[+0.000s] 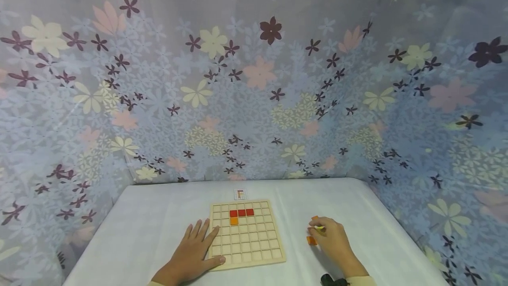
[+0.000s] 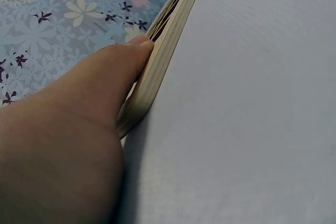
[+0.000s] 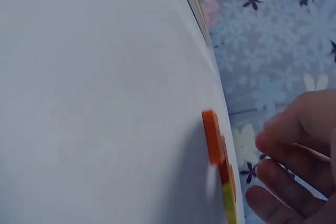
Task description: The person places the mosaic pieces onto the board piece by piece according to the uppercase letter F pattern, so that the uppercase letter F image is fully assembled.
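Note:
A wooden grid board lies on the white table with three red tiles in a row near its far side. Just below the leftmost red one sits an orange tile. My left hand rests at the board's left side, fingers spread and its thumb on the near rim. My right hand hovers over loose tiles right of the board, its fingers loosely bent with nothing seen between them. Among those tiles are an orange tile and a yellow tile, partly hidden by the hand in the head view.
A small pattern card lies just beyond the board's far edge. A flowered curtain hangs behind and beside the white table. Something black shows at the right wrist.

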{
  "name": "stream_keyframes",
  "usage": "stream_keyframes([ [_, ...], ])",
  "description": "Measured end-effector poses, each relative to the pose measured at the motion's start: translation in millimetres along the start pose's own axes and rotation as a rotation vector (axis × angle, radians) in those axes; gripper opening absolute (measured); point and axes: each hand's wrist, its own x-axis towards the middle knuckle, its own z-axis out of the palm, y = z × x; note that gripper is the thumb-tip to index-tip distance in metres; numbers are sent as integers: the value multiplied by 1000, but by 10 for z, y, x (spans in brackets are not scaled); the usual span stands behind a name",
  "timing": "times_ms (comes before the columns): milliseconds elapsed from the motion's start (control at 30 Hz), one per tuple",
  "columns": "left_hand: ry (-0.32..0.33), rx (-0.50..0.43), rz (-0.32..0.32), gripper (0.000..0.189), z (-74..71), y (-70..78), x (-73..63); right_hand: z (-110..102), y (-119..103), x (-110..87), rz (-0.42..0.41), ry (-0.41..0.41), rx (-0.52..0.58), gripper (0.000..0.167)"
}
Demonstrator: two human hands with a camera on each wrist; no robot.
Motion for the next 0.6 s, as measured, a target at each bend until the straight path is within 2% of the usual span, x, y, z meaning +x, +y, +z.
stream_keyframes([
  [100,6,4,4,93,1,17,0,-65,69,-72,12,-27,24,20],
  [333,-25,7,-19,96,-6,18,-3,-120,152,-132,-52,-68,22,29],
  [500,-33,8,-28,97,-22,25,0,-132,229,-141,-73,-146,84,28],
  [600,-31,4,-22,96,-45,34,-3,-114,264,-128,-75,-157,86,27],
])
